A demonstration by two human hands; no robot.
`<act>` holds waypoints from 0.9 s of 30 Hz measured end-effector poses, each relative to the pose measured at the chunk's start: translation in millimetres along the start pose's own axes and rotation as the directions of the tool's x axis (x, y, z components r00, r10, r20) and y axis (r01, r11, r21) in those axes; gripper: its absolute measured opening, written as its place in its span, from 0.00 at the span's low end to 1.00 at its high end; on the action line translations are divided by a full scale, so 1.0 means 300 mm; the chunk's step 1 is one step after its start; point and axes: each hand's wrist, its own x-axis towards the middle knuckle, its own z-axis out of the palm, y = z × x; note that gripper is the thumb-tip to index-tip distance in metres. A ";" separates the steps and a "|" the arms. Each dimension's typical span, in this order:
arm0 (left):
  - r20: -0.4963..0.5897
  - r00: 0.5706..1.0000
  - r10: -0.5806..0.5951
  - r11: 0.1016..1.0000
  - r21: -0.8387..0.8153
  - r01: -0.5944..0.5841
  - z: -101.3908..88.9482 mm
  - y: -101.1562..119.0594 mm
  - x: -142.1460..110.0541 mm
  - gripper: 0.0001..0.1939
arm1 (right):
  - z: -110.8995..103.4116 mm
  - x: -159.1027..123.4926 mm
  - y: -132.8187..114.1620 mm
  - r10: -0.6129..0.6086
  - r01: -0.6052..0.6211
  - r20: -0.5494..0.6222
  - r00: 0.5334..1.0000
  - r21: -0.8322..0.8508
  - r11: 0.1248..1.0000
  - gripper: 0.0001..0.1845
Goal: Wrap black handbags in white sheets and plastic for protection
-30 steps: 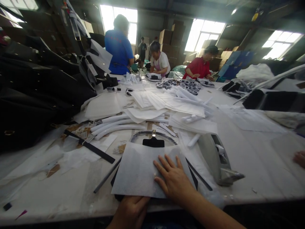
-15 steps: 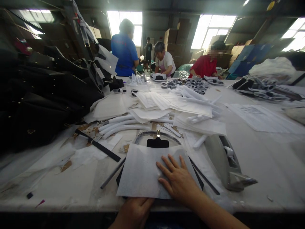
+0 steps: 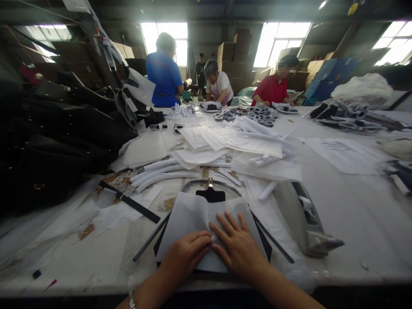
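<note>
A white paper sheet [image 3: 189,210] lies over a black bag [image 3: 266,244] at the table's front edge, with a crease rising near its middle. My right hand [image 3: 236,242] rests flat on the sheet, fingers spread. Beside it, my left hand [image 3: 188,251] has its fingers bent and drawn together on the paper at the crease, close to my right thumb. Above the sheet show the bag's black flap [image 3: 210,196] with its metal clasp and a wrapped, arched handle [image 3: 188,184]. Dark strips stick out on both sides.
A grey tape dispenser [image 3: 298,219] stands to the right. Behind the bag lie white tubes [image 3: 164,171] and stacked white sheets [image 3: 238,139]. Black bags [image 3: 58,159] are heaped at left, near a black strip [image 3: 128,201]. Several people work across the table.
My left hand has come from under the sheet's front edge onto its top, beside my right hand. A crease has formed in the paper. My right hand stays spread on it.
</note>
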 end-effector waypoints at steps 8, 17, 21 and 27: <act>-0.061 0.993 -0.098 0.995 -0.007 0.097 0.038 -0.018 -0.081 0.12 | 0.058 -0.044 0.022 -0.188 0.222 -0.320 0.929 0.074 0.972 0.16; -0.093 0.993 -0.072 0.996 0.040 0.076 0.035 -0.010 -0.077 0.13 | 0.057 -0.037 0.009 -0.241 0.279 -0.339 0.909 0.065 0.958 0.15; -0.100 0.993 -0.066 0.997 0.031 0.069 0.036 -0.004 -0.078 0.13 | 0.054 -0.030 0.011 -0.230 0.263 -0.299 0.926 0.074 0.962 0.14; -0.073 0.993 -0.093 0.995 0.037 0.095 0.042 -0.003 -0.092 0.12 | 0.052 -0.023 0.017 -0.241 0.273 -0.284 0.928 0.078 0.959 0.17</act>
